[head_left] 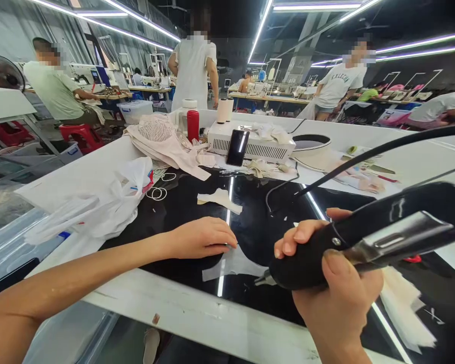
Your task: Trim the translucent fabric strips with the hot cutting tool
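My right hand (337,288) is wrapped around a black corded hand tool (303,260) with a metal lever and a narrow metal tip. That tip points left, at the right end of a thin, whitish, curved fabric piece (237,263) on the black tabletop (174,212). Whether it touches the fabric I cannot tell. My left hand (205,237) is closed at the upper edge of this piece, thumb and fingertips together on it. Just beyond lies a similar cream fabric piece (220,198). A stack of cream pieces (405,308) rests right of my right hand.
A white plastic bag (114,197) and beige bra (163,141) lie at left. Behind stand a red bottle (192,125), a phone (237,147) and a white vented box (265,149). The tool's black cable (382,146) crosses the right side. Several people are in the background.
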Motion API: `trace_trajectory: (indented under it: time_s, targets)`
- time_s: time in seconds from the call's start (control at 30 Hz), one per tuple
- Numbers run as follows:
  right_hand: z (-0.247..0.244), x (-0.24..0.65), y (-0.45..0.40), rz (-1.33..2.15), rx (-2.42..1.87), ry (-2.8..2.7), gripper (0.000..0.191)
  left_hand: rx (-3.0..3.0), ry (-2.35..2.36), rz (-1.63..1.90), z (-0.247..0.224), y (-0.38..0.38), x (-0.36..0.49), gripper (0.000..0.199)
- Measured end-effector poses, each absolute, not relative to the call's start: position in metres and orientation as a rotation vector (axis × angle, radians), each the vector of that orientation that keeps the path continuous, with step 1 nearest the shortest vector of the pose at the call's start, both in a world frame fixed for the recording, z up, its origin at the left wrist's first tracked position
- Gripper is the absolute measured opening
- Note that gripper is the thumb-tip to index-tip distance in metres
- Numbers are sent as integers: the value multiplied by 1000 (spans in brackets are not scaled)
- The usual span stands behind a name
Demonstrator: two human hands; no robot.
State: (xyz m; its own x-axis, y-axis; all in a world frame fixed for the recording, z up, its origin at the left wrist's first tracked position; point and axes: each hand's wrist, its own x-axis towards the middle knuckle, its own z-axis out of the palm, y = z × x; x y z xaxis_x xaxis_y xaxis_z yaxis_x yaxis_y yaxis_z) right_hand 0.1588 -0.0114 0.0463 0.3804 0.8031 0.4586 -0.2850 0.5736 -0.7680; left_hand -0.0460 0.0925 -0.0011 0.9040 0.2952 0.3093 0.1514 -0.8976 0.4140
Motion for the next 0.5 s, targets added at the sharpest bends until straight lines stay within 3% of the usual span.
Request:
trace_trajectory:
  time_s: [0.27,0.5]
  targets:
    - [42,145,4,761,-638,-942,39,2669,170,516,-14,87,-45,18]
    - [37,141,9,753,-641,-965,44,2622,235,433,-14,80,-49,29]
